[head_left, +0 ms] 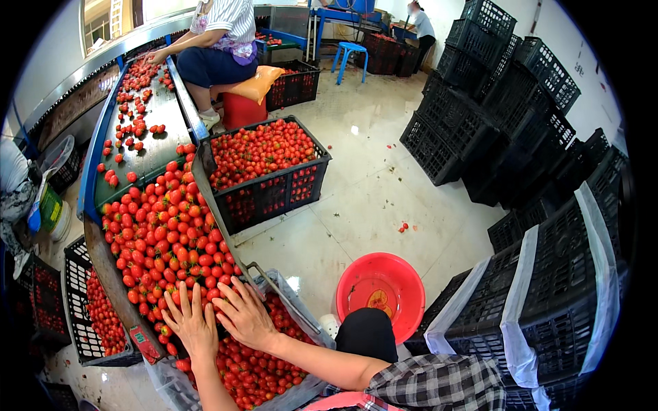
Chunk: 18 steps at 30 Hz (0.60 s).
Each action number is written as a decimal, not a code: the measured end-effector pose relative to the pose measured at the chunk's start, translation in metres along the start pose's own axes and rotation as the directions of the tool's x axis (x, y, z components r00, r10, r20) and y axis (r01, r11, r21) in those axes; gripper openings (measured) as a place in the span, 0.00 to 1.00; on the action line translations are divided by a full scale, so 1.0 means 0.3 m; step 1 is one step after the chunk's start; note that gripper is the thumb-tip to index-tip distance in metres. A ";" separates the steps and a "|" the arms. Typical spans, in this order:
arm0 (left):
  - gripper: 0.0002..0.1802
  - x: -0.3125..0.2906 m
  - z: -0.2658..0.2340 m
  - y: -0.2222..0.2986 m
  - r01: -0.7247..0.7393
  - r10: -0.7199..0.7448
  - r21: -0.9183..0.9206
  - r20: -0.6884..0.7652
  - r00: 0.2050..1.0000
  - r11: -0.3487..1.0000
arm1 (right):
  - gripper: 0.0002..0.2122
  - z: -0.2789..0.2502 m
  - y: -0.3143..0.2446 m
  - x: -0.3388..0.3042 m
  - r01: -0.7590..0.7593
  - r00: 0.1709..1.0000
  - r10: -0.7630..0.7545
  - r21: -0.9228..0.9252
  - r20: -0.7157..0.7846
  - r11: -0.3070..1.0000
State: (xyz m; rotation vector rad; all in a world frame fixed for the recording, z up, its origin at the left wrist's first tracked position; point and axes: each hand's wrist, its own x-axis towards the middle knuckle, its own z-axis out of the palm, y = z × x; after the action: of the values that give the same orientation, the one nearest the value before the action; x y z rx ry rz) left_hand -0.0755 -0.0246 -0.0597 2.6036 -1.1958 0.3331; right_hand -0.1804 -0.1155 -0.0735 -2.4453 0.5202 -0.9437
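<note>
Red cherry tomatoes (168, 233), some with green stems, cover the metal chute at the lower end of the conveyor belt (154, 113). My left hand (194, 329) lies palm down on the tomatoes at the chute's near end, its fingers stretched out and apart. Beside it my right hand (247, 320) rests the same way, fingers spread over the tomatoes. Neither hand grips anything; what lies under the palms is hidden. Below my hands and forearms stands a crate with a grey plastic liner (291, 291), filled with more cherry tomatoes (264, 370).
A black crate of tomatoes (274, 188) stands right of the chute, another crate (79, 301) left of it. A pink-red basin (348, 274) sits near my knee. Stacked black crates (452, 127) line the right side. A seated person (223, 34) works at the belt; another person stands far back.
</note>
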 end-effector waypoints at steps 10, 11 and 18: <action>0.31 -0.048 0.003 -0.043 0.223 -0.232 -0.086 -0.120 0.965 0.971 | 0.19 0.002 -0.019 0.004 0.071 0.996 -0.071 0.007 0.050 0.997; 0.31 -0.056 0.007 -0.040 0.218 -0.228 -0.096 -0.103 0.968 0.971 | 0.20 0.008 -0.013 -0.001 0.075 0.996 -0.075 0.005 0.039 0.997; 0.32 -0.080 0.018 -0.017 0.280 -0.326 -0.224 -0.206 0.923 0.934 | 0.15 -0.022 0.028 0.003 -0.020 0.999 0.020 -0.004 -0.025 1.000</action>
State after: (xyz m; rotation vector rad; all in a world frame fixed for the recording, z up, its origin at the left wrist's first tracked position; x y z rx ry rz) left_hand -0.0864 -0.0063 -0.0730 2.4452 -0.6918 0.4311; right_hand -0.1858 -0.1249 -0.0734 -2.4307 0.5551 -0.9666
